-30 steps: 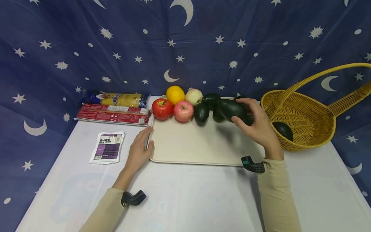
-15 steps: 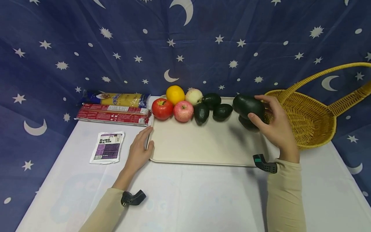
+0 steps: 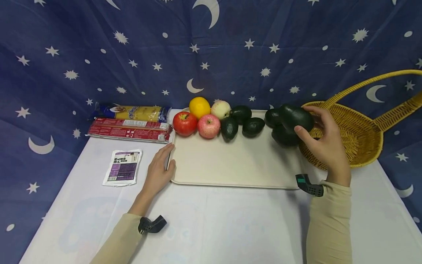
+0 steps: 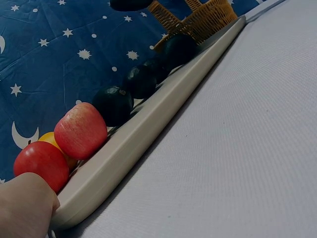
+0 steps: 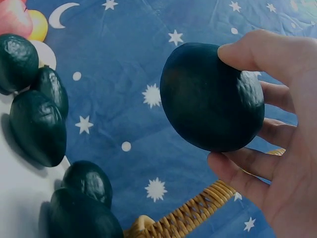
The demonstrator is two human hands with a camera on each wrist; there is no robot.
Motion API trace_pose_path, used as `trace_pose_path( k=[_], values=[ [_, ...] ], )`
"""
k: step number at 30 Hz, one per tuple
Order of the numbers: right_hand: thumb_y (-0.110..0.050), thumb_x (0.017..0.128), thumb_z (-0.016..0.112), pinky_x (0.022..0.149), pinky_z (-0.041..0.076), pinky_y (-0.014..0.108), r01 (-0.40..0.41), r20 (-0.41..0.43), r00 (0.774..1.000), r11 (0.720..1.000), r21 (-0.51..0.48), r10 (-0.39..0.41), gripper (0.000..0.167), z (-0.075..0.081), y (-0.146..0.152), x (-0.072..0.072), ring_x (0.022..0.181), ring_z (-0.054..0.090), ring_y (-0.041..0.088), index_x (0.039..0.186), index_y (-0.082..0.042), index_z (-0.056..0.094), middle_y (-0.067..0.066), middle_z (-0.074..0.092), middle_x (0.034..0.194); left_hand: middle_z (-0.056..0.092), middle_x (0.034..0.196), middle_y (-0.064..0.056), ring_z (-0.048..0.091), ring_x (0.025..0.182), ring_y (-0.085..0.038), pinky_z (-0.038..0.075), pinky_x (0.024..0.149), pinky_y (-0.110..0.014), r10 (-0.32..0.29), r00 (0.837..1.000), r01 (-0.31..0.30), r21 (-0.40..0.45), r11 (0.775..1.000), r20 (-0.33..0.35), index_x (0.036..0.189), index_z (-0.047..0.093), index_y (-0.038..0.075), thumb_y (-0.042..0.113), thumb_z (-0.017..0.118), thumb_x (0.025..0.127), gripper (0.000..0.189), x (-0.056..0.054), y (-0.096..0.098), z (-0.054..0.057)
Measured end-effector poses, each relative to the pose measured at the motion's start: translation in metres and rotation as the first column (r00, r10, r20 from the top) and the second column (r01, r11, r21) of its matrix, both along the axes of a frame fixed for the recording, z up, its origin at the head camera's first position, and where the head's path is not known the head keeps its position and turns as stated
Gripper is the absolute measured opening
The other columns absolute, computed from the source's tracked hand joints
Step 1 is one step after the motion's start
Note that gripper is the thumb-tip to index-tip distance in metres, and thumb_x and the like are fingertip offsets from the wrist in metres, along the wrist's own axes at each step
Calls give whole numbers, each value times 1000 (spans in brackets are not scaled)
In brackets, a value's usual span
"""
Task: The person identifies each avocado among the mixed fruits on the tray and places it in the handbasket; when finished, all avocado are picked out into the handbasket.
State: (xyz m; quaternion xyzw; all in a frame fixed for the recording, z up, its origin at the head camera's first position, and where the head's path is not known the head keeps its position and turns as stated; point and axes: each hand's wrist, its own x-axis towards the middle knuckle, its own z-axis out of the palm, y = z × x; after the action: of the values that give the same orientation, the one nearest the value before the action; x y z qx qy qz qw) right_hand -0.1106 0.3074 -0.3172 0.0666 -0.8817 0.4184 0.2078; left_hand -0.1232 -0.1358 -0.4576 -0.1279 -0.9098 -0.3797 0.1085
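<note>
My right hand holds a dark green avocado between thumb and fingers, raised above the right end of the tray. Below and beside it, two more avocados sit on the tray, one of them nearer me. A further avocado group lies near the tray's middle, including one on its side. At the left edge of the cream tray rests my left hand, fingers extended along the rim. A red tomato, a pink apple, an orange and a pale round fruit fill the tray's back left.
Right of the tray stands a yellow wicker basket with a tall handle, partly behind my right hand. On the left lie a yellow-and-blue pasta packet, a red packet and a white-and-purple pouch. A starry blue cloth hangs behind.
My right hand has carried the avocado rightward, from above the tray's back right towards the basket. The avocado inside the basket is now mostly hidden by that hand. My left hand has stayed put.
</note>
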Motion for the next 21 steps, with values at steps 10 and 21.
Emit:
trace_pose_path(
  k=[10,21],
  values=[
    [-10,81,70,89,34,16,46,-23,999,997,-54,-47,57,5,6,2,108,50,3,133,-23,52,-4,53,127,45,144,-9,39,134,-28,30,109,-45,-6,1000,6,17,1000,-4,138,46,5,9,54,87,52,-3,2,1],
    [-6,79,70,93,39,14,101,-50,993,989,-110,-107,59,5,18,7,108,53,4,133,-20,52,-5,51,130,44,144,-10,38,135,-29,30,109,-46,-5,1000,5,13,1000,8,138,46,4,7,54,87,52,0,0,2]
  ],
)
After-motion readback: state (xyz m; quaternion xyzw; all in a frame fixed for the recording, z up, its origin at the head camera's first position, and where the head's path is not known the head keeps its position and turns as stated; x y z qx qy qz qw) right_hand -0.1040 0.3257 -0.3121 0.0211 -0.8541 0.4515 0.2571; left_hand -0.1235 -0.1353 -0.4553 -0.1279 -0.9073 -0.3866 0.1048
